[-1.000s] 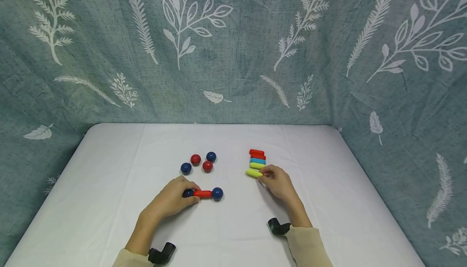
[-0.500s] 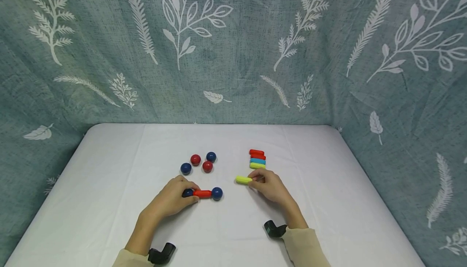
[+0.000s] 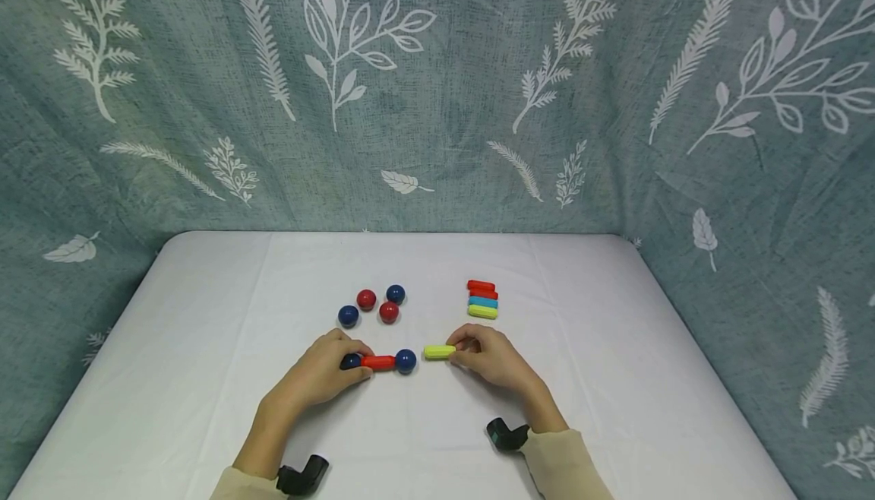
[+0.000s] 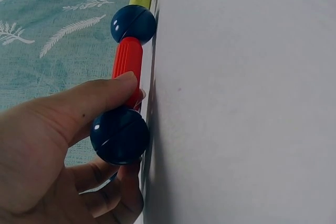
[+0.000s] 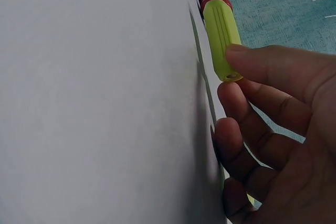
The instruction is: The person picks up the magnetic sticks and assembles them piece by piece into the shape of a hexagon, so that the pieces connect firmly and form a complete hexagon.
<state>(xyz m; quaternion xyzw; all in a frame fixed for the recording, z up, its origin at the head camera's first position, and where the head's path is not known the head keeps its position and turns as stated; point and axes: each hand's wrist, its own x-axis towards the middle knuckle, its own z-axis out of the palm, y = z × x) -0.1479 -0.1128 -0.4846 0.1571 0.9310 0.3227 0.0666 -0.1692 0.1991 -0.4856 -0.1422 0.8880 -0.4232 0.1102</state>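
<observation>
A red stick (image 3: 381,363) joins two blue balls, one at its left end (image 3: 350,362) and one at its right end (image 3: 405,362). My left hand (image 3: 321,371) pinches this piece where the red stick meets the left ball; the thumb (image 4: 123,83) lies along the stick in the left wrist view. Between thumb and fingertips, my right hand (image 3: 495,359) holds a ridged yellow-green stick (image 3: 437,352) by its right end. The stick's free end points at the right blue ball, with a small gap between them in the head view. A hole shows in its near end in the right wrist view.
Behind the left hand lie two loose red balls (image 3: 366,300) and two loose blue balls (image 3: 348,316). To the right, a row of sticks holds two red, one light blue (image 3: 483,302) and one yellow-green (image 3: 482,312). A white cloth (image 3: 615,378) covers the table.
My right hand has carried the yellow-green stick left and nearer, away from the row, and turned it in line with the red stick. The left hand has barely moved.
</observation>
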